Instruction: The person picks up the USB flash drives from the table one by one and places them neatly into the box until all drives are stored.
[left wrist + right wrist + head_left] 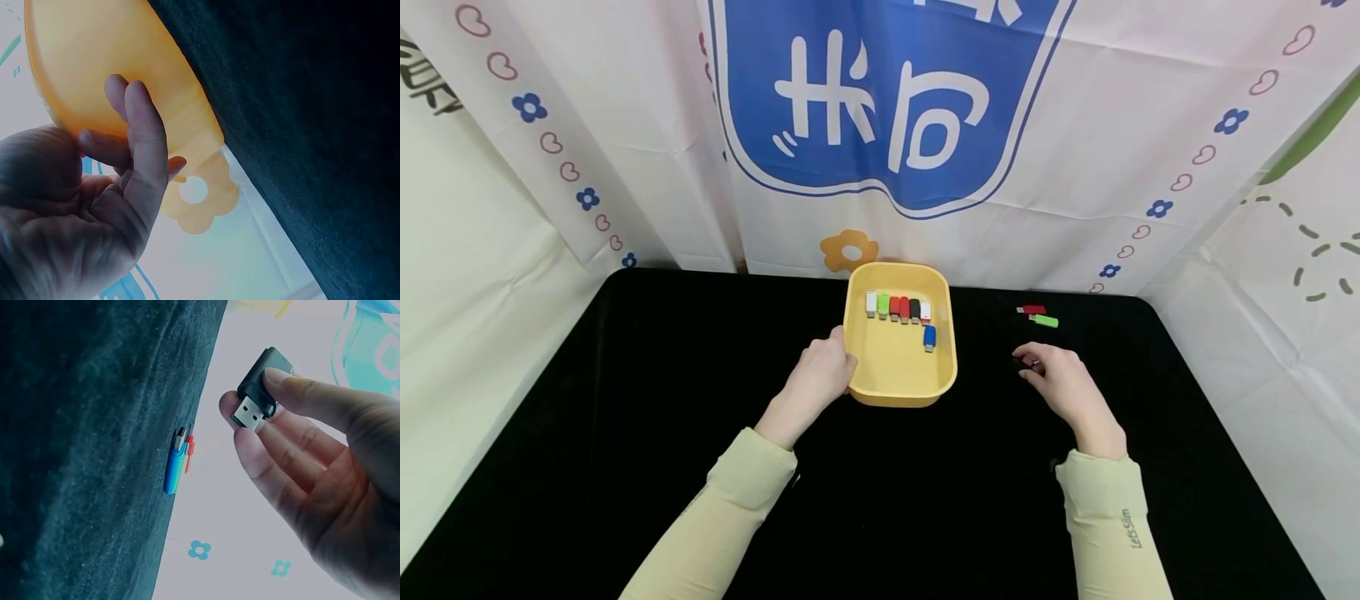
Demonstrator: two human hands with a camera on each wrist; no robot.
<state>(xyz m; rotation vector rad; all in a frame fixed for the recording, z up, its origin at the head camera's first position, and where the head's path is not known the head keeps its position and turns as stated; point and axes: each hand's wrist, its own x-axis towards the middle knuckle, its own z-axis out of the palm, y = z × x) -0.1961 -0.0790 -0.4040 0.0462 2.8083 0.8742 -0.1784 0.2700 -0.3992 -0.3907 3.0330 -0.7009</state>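
A black surface (925,500) is spreading beneath the work, and pale fabric walls (662,100) are rising on its left, right and far sides. The far wall is bearing a blue badge (883,50) with white characters and, below it, an orange flower (833,248). Near the far edge a yellow tray (895,375) is standing; inside, six USB sticks (904,309) are lying in a row, with a blue stick (929,337) below the row's right end. A red stick (1033,309) and a green stick (1045,322) are lying just beyond the right hand (1060,379).

The right wrist view is showing that hand's grip pinching a black USB stick (259,378), metal plug bare, above the surface and right of the tray. The left wrist view is showing the tray's outer wall, where the left hand (816,367) is curling its fingers; that grip is holding the tray's left side.

In the head view, fingers are mostly covering the black stick, and the frame is cutting off both sleeves (726,508).
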